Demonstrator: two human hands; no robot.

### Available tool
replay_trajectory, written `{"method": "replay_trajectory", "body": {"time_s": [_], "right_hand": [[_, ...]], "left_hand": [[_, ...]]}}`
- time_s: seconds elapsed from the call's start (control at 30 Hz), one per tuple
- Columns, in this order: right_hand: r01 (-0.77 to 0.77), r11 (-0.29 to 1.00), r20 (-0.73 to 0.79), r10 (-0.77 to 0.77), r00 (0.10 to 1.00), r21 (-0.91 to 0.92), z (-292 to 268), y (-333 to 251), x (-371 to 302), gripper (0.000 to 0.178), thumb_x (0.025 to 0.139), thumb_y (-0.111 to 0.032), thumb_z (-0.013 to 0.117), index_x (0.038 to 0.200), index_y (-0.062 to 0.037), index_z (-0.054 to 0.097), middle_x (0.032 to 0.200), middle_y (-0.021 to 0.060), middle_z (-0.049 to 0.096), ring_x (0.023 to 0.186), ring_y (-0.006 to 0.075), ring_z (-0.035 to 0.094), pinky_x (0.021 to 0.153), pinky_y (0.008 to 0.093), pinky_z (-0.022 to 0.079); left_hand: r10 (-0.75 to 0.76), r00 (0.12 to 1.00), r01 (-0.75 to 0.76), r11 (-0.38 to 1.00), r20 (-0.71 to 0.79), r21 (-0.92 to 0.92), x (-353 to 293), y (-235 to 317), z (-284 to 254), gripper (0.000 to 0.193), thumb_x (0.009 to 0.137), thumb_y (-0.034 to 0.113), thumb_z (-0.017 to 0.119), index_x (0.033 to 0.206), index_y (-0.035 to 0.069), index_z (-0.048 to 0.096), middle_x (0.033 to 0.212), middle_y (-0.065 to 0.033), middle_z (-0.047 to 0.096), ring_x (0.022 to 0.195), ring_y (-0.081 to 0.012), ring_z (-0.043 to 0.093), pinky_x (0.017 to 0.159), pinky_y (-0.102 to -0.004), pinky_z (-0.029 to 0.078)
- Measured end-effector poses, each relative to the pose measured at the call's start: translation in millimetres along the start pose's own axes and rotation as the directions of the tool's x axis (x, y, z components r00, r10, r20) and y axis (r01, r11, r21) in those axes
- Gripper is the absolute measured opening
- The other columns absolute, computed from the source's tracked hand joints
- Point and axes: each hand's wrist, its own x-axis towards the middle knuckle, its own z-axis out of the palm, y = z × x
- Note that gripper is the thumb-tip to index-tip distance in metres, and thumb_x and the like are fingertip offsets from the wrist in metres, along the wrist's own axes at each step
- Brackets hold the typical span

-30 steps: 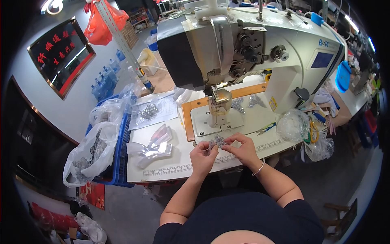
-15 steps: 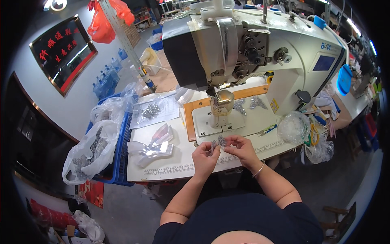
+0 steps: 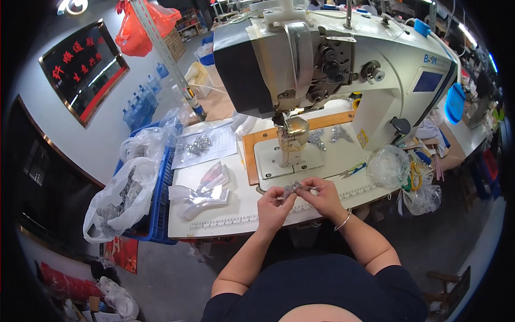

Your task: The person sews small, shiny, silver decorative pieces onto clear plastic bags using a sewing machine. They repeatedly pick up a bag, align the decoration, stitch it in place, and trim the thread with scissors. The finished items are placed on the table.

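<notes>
Both hands meet just in front of the sewing machine's post (image 3: 290,153), near the front edge of the white table. Pinched between them is a small silver-grey glittery piece (image 3: 291,189); its exact kind is too small to make out. My left hand (image 3: 272,210) grips its left end, and my right hand (image 3: 323,200), below a bracelet, grips the other end. Fingers cover part of it. Two similar silver pieces (image 3: 340,134) lie behind the post, and a heap of silver bits (image 3: 199,145) rests on a paper sheet (image 3: 219,144) at left.
Clear plastic film pieces (image 3: 210,193) lie left of my hands. A blue crate (image 3: 161,198) with plastic bags (image 3: 146,172) stands against the table's left side. Right of my hands are thread snips (image 3: 354,169), a clear round plastic bundle (image 3: 387,166) and yellow-handled scissors (image 3: 414,178). The machine head (image 3: 241,70) overhangs the table.
The silver piece has turned from standing up between my fingers to lying flatter. My left hand has shifted slightly right, and my right fingers have closed in on the piece.
</notes>
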Motion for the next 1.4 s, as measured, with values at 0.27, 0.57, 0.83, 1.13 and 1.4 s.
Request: {"method": "replay_trajectory", "body": {"time_s": [0.27,0.57,0.83,1.13,1.4], "right_hand": [[-0.256,0.867,0.239,0.165,0.957,0.427,-8.1,1.0,8.6,0.014,0.081,-0.007,0.068,0.091,0.0030,0.063,0.080,0.0063,0.065,0.075,0.0111,0.062,0.069,0.0232,0.050],[-0.338,0.811,0.200,0.274,0.941,0.477,-13.2,-4.2,52.6,0.013,0.079,-0.005,0.069,0.088,0.0017,0.063,0.077,0.0055,0.063,0.067,0.0094,0.057,0.060,0.0211,0.045],[-0.523,0.639,0.263,0.461,0.847,0.564,-21.9,-50.1,86.1,0.010,0.081,-0.012,0.065,0.078,-0.0077,0.057,0.072,0.0035,0.059,0.061,0.0106,0.054,0.056,0.0250,0.042],[-0.473,0.483,0.168,0.546,0.820,0.737,-18.1,-59.3,102.3,0.009,0.082,-0.014,0.062,0.085,-0.0055,0.059,0.078,0.0048,0.061,0.065,0.0134,0.057,0.056,0.0257,0.045],[-0.321,0.759,0.086,0.333,0.939,0.567,-23.0,-48.9,113.6,0.016,0.082,-0.010,0.063,0.068,-0.0040,0.060,0.064,0.0041,0.059,0.055,0.0119,0.055,0.051,0.0226,0.043]], "left_hand": [[-0.143,0.961,0.187,0.967,0.238,-0.173,12.3,8.1,-14.9,0.033,0.074,0.000,0.068,0.103,0.000,0.052,0.096,-0.0097,0.061,0.086,-0.0162,0.060,0.076,-0.0275,0.048],[-0.100,0.947,0.137,0.985,0.306,-0.102,62.7,27.2,-18.9,0.038,0.077,0.002,0.067,0.111,-0.005,0.052,0.098,-0.0102,0.062,0.083,-0.0149,0.061,0.072,-0.0254,0.049],[-0.331,0.897,0.409,0.872,0.293,-0.269,102.4,64.1,-9.5,0.024,0.081,0.004,0.064,0.102,-0.006,0.057,0.094,-0.0105,0.062,0.080,-0.0177,0.063,0.074,-0.0299,0.056],[-0.444,0.855,0.511,0.811,0.267,-0.287,132.0,83.8,-8.1,0.021,0.079,0.002,0.063,0.100,-0.002,0.057,0.093,-0.0104,0.063,0.083,-0.0174,0.063,0.081,-0.0309,0.056],[-0.433,0.862,0.492,0.839,0.263,-0.233,138.2,97.7,-3.8,0.016,0.081,0.001,0.061,0.097,-0.003,0.057,0.095,-0.0098,0.062,0.083,-0.0157,0.063,0.080,-0.0287,0.057]]}}
